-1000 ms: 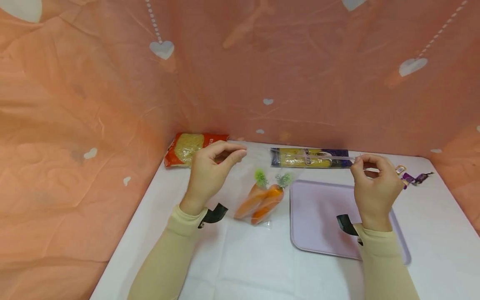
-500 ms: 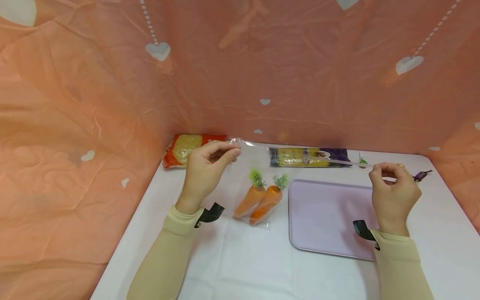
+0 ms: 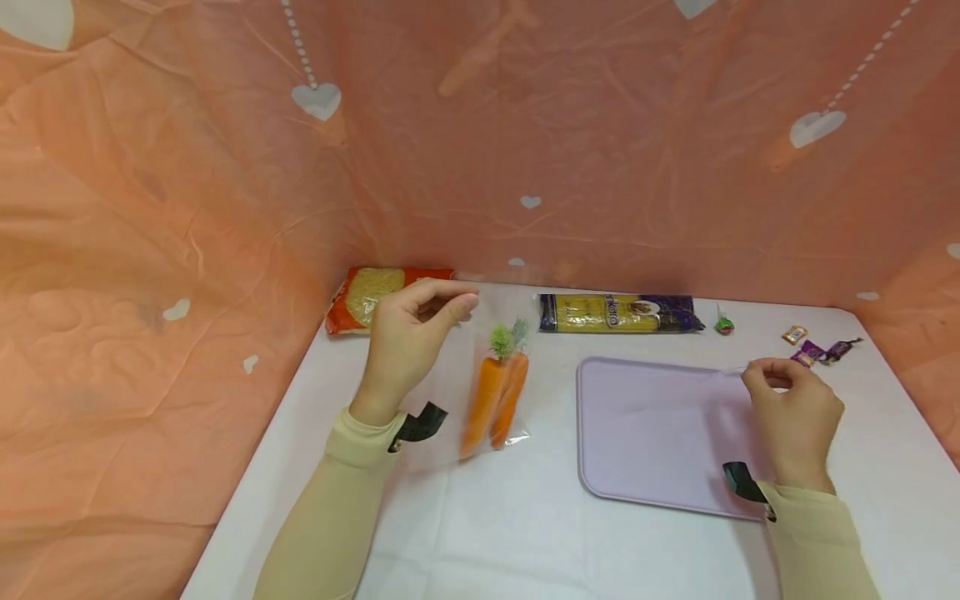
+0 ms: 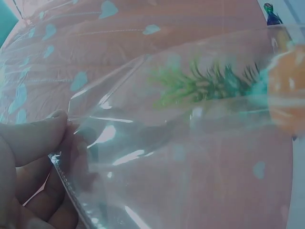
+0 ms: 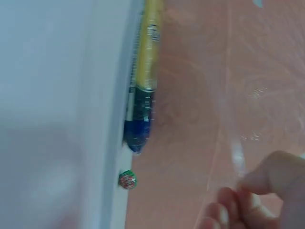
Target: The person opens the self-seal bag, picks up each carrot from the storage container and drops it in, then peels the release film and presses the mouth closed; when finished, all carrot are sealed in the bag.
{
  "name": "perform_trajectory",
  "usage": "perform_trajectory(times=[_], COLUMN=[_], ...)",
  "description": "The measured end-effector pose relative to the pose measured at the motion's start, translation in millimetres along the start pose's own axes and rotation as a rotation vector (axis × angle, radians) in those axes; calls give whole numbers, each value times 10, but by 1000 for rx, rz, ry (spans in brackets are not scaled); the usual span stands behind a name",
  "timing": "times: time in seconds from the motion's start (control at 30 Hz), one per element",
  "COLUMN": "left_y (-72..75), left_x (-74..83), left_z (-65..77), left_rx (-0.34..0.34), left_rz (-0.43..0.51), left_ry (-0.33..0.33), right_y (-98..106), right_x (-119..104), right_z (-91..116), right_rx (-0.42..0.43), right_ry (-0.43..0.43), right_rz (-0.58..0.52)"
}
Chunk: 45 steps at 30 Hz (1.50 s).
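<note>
In the head view, my left hand [image 3: 420, 342] pinches the top corner of a clear plastic bag [image 3: 517, 438] between thumb and fingers. Two orange carrots [image 3: 486, 400] with green tops hang upright inside it. The left wrist view shows the thumb on the bag's edge and the film [image 4: 157, 138] spreading rightward, with a blurred carrot [image 4: 288, 90] beyond. Over the tray's right side, my right hand [image 3: 798, 417] pinches the end of a thin clear plastic strip [image 3: 726, 372]. That strip [image 5: 237, 155] trails up from the fingertips in the right wrist view.
A lilac tray [image 3: 645, 433] lies below and left of the right hand. Along the back stand a red noodle pack [image 3: 375, 296] and a purple-and-yellow spaghetti pack [image 3: 607, 313]. A green-wrapped lollipop [image 3: 723, 323] and several small wrapped sweets [image 3: 808, 353] lie at the back right.
My right hand has moved right and down, and the strip has come away from the bag. The bag of carrots has swung left and hangs straighter under my nearly still left hand.
</note>
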<state>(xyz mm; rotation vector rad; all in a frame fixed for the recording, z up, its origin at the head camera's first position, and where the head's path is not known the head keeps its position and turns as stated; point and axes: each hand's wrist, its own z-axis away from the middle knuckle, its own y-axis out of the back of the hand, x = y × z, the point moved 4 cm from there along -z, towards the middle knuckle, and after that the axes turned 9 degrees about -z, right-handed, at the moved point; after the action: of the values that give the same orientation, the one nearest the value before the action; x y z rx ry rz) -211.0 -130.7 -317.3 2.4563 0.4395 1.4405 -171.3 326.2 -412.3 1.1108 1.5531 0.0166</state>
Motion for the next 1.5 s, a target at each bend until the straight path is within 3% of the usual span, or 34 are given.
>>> perform_trajectory(times=[0.17,0.37,0.53,0.63,0.77,0.9,1.0,1.1,1.23,1.33,1.5], left_y=[-9,13,10,-5,-18,-23,-31,-21,-13,-8,67], left_x=[46,214,189,123,57,51,87,125,166,106,-164], left_z=[8,41,40,32,34,42,50,54,62,42,-37], left_rx=[-34,-58,-73,-82,-94,-106,-120,-141,-172,-181,-155], left_rz=[-12,-10,-14,-32,-43,-29,-18,-1,41,73,97], left_ry=[0,-10,-22,-44,-69,-84,-95,-96,-81,-52,50], right_y=[-85,-65,63,99,-53,-443,-821,-1212,-1546,-1619,-1579], right_x=[110,193,194,116,-178,-614,-896,-1122,-1319,-1356,-1314], right_z=[55,88,52,7,-16,59,178,328,498,561,575], right_rx=[-159,-304,-313,-272,-258,-411,-596,-781,-927,-918,-785], right_ry=[-9,-25,-65,-39,89,172,132,24,-101,-177,-249], right_rz=[129,233,302,286,129,-115,-352,-613,-874,-992,-1090])
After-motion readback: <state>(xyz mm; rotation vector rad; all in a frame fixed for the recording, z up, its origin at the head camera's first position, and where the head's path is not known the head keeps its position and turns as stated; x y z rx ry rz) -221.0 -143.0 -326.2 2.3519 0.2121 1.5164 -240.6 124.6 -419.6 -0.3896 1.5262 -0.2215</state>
